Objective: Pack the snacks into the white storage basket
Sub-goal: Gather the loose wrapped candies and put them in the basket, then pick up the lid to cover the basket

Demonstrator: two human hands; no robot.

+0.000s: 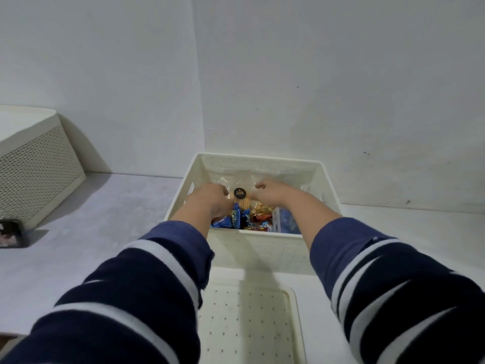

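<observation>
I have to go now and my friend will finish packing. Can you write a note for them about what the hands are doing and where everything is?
Left hand and right hand: both inside the white perforated plastic basket, each gripping an end of the clear plastic snack bag with a round black sticker.
In the basket already: blue snack packets, red wrappers, a pale blue pouch.
The perforated white lid lies in front of the basket.
Done: no snacks lie outside the basket.
Left: settle the clear bag and let go.

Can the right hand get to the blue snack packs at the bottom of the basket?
Probably yes. The right hand is already inside the open white basket, and the blue snack packs lie just below with no lid on, though it holds the clear bag.
</observation>
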